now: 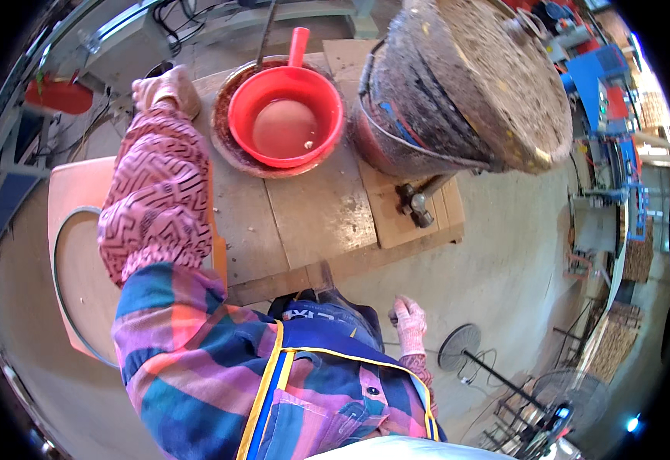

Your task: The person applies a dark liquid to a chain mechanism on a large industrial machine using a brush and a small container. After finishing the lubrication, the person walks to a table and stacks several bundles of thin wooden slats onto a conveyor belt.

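My left hand (167,87), in a pale glove below a pink patterned sleeve cover, reaches to the far left corner of the wooden table (316,218). Its fingers curl over the edge next to a dark round object, and I cannot tell whether they grip anything. Just right of it a red plastic scoop bowl (285,115) with a handle sits inside a rusty round pan (227,142) and holds reddish liquid. My right hand (409,322), also gloved, hangs by my hip with its fingers loosely apart, holding nothing.
A large dirt-caked bucket (465,84) stands on the table's right part. A hammer (415,203) lies on a wooden board below it. A round-cornered board with a metal hoop (70,253) sits at the left. Fan stands (465,349) are on the concrete floor at the right.
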Motion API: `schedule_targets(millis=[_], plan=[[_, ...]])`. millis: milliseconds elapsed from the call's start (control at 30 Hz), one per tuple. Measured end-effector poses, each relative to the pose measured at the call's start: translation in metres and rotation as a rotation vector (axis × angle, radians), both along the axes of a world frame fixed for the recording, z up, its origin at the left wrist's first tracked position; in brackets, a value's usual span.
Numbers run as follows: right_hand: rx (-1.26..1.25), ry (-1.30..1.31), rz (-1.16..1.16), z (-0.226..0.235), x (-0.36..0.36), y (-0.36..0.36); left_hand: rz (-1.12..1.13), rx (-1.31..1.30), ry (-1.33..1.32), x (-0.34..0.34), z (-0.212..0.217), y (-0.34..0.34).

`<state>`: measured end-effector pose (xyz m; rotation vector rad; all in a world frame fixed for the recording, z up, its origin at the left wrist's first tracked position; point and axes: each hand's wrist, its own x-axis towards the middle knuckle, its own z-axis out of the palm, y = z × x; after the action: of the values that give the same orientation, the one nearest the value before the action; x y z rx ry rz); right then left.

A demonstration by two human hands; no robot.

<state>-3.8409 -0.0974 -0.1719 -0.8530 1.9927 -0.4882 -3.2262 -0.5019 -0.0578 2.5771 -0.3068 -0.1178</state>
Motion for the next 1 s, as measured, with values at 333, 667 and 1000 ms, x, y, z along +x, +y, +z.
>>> schedule_targets(millis=[333,667,1000], plan=[[0.001,0.098,0.162,0.039,-0.004,0.001,-0.821,0.379,-0.234,-0.005,0.004,0.019],[-0.231,-0.018,0.089,-0.021,-0.118,0.113,-1.224,-0.905,-0.908,-0.396,0.053,0.147],[-0.167,0.055,-0.465,-0.045,-0.33,0.252,-2.654,-0.409,-0.117,-0.789,-0.042,0.376]])
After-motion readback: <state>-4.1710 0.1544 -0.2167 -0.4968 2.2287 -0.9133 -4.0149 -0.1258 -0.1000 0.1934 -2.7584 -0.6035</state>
